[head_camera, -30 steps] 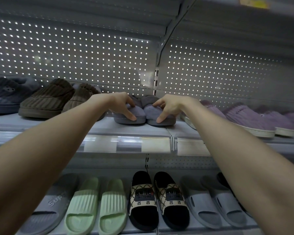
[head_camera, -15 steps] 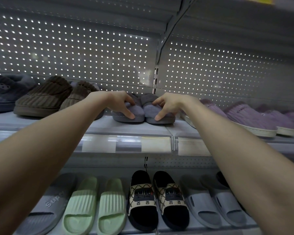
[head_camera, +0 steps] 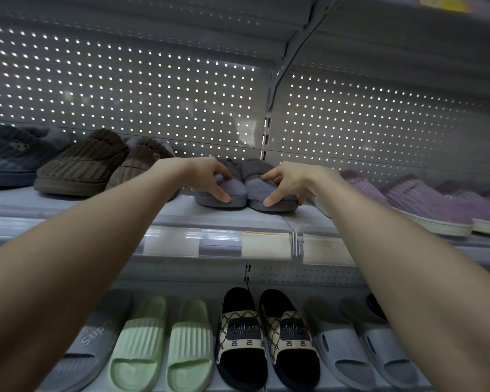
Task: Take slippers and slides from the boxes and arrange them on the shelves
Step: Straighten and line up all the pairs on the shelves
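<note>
Showing one placement near its end, as I judge it from my remote station. The perforated back panel (head_camera: pixel 153 89) spans the bay. The upper shelf (head_camera: pixel 82 206) carries, from left to right, a blue-grey slipper (head_camera: pixel 14 157), brown ribbed slippers (head_camera: pixel 88 165), the grey plush slippers (head_camera: pixel 235 189) at centre, and mauve slippers (head_camera: pixel 425 202). The lower shelf (head_camera: pixel 212 387) holds a grey slide (head_camera: pixel 91 343), green slides (head_camera: pixel 164 343), black patterned slides (head_camera: pixel 266 335) and pale grey slides (head_camera: pixel 359 349), toes outward.

The grey plush slippers stand side by side on the upper shelf, soles down, toes touching or nearly so, near the front edge. My left grip (head_camera: pixel 204 176) is closed around the left slipper's toe, thumb on its front. My right grip (head_camera: pixel 289 182) pinches the right slipper likewise, with fingers curled round its outer side.

Done: both shelves look largely filled, and this pair is set down. Left: release, perhaps a final squaring against the neighbours. No boxes are in view, so I cannot tell how much stock is left. Label holders (head_camera: pixel 266 241) line the shelf edge.
</note>
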